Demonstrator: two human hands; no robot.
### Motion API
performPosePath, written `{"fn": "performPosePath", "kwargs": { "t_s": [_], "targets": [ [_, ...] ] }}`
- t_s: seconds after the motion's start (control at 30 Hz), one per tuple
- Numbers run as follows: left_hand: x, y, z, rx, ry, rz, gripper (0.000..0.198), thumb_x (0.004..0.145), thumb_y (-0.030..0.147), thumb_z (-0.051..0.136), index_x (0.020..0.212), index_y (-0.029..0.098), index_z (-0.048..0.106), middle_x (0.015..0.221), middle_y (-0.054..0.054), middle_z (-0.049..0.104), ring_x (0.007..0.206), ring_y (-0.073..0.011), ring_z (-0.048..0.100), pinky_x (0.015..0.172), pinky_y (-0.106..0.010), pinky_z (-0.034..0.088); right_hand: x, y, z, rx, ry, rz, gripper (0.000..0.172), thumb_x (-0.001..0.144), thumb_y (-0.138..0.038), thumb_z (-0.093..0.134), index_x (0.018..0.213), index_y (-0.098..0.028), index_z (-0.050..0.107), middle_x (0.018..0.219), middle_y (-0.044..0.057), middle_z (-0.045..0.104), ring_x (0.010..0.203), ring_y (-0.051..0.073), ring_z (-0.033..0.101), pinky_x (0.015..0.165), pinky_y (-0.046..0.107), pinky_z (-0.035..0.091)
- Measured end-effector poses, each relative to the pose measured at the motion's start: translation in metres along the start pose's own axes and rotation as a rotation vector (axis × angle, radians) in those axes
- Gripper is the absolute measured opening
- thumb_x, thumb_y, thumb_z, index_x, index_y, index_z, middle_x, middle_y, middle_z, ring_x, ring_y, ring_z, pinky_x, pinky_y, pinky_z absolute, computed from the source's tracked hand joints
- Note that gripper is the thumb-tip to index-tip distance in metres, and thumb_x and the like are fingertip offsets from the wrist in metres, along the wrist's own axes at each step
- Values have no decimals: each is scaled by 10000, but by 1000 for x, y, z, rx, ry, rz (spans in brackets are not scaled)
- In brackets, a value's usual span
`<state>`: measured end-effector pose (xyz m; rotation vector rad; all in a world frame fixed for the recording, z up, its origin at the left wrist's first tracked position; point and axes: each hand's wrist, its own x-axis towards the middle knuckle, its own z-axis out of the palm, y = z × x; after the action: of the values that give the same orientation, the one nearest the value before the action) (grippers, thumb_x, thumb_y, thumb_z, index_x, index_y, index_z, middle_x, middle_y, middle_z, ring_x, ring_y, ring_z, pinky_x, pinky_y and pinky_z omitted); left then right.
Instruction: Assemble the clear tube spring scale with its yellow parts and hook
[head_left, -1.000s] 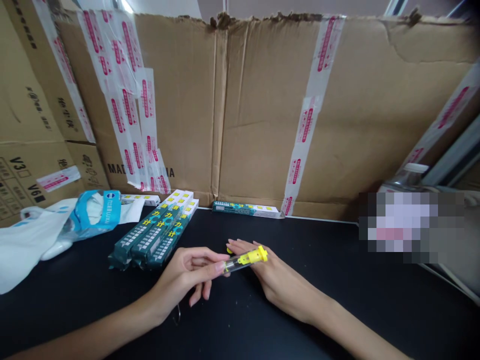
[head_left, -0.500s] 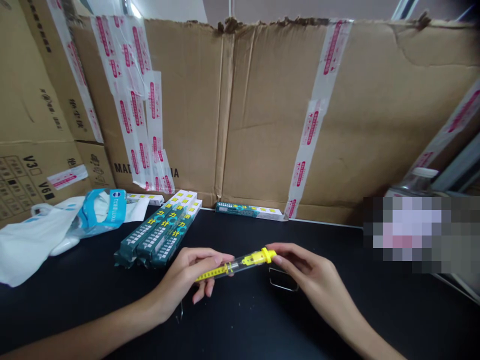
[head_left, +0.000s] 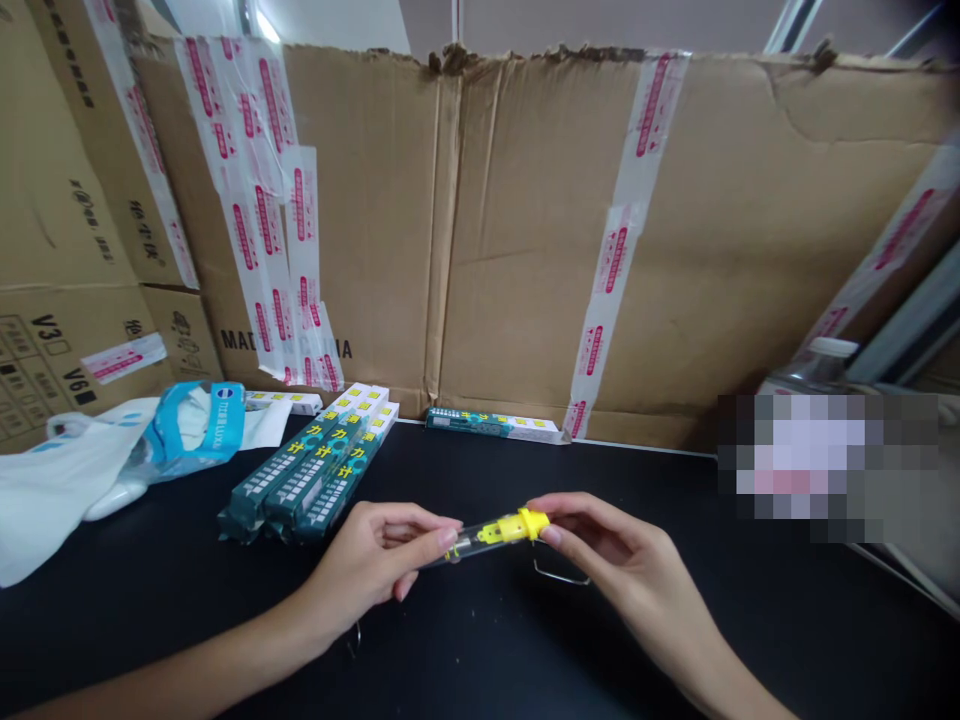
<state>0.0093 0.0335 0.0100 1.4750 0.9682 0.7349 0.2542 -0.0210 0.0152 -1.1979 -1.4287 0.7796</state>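
Clear tube (head_left: 491, 538): held between both hands, just below the centre of the frame, tilted slightly up towards the right; yellow insert visible inside, left part hidden behind fingers.
Yellow cap (head_left: 535, 524): at the right end of the tube; too small to tell how far seated.
Left hand (head_left: 364, 560): lower left of centre; thumb and forefinger closed on the tube, gripping it; remaining fingers curled below, partly hidden.
Right hand (head_left: 626, 550): lower right of centre; thumb and forefinger pinching the yellow cap; remaining fingers bent behind, partly hidden.
Wire loop (head_left: 561, 577): just below the yellow cap, beside the right hand; upper end hidden.
Wire hook (head_left: 356, 640): lower left of centre, under the left hand; top out of sight.
Printed boxes (head_left: 319, 455): three side by side, left of centre, slanting away; dark green with white far ends and yellow characters.
Single box (head_left: 491, 424): lying sideways at the middle of the frame, along the foot of the cardboard wall (head_left: 367, 220).
Blue-and-white packet (head_left: 229, 415): at the left, near the printed boxes, beside white wrapping (head_left: 67, 490).
Bottle (head_left: 829, 365): right side of the frame, white-capped, lower part pixelated.
Tabletop (head_left: 450, 670): black, across the lower frame.
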Motion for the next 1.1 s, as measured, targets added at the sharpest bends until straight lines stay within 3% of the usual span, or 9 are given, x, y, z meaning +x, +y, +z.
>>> {"fn": "performPosePath", "kwargs": {
  "t_s": [0.13,0.23,0.43,0.57,0.7,0.77,0.83,0.97,1.1],
  "targets": [
    [0,5,0,-1,10,-10,439,725,497,769,960,127,798,649,-45,683,396,-51,412,335,-166,165,-1,0,-1,-50,-57,15,247,846,-445,714,982,-244,764,979,36,778,893,203,722,779,260,579],
    [0,7,1,18,5,-8,439,723,503,766,938,122,802,544,-5,613,383,-55,397,330,-166,173,-3,-1,-1,-242,-73,-34,258,914,-466,625,960,-238,735,898,22,760,812,187,694,712,249,535],
    [-2,3,2,61,-55,12,425,740,501,752,945,133,807,535,5,596,382,-55,412,342,-165,193,-7,3,1,-507,-128,-137,476,1033,-455,389,652,-212,541,615,-23,580,557,131,547,570,238,408],
    [-2,0,2,55,-67,22,417,742,503,748,933,137,808,556,-3,612,384,-55,418,349,-167,190,-8,9,0,-560,-143,-160,531,1051,-452,318,621,-215,519,589,-19,565,528,131,540,568,247,405],
    [-1,3,2,55,-33,15,439,747,517,736,942,128,799,533,4,603,370,-56,399,336,-173,182,-7,7,-3,-545,-134,-162,456,1052,-439,305,842,-223,647,752,21,678,659,169,637,643,273,473],
    [-1,5,3,54,-3,4,447,749,518,732,946,121,795,532,7,599,370,-56,391,331,-174,180,-6,4,-4,-500,-114,-157,329,1035,-431,377,1062,-238,641,931,44,717,808,194,679,735,297,514],
    [-1,7,3,45,18,-7,454,748,519,733,955,120,791,538,7,601,374,-59,394,332,-175,183,-4,0,-3,-454,-109,-154,250,1006,-416,462,1118,-243,604,997,52,716,866,205,685,775,311,532],
    [-1,8,2,45,10,-4,447,762,517,730,954,119,794,483,26,555,365,-60,369,340,-180,181,-2,-3,-1,-444,-142,-150,156,992,-366,503,968,-235,585,883,26,693,788,189,663,719,288,521],
    [-1,5,2,51,-34,25,432,766,513,733,945,128,807,443,38,519,355,-60,359,349,-184,184,-2,0,0,-520,-171,-157,349,1036,-397,403,771,-227,554,701,-14,593,624,154,576,608,259,447]
  ]
}}
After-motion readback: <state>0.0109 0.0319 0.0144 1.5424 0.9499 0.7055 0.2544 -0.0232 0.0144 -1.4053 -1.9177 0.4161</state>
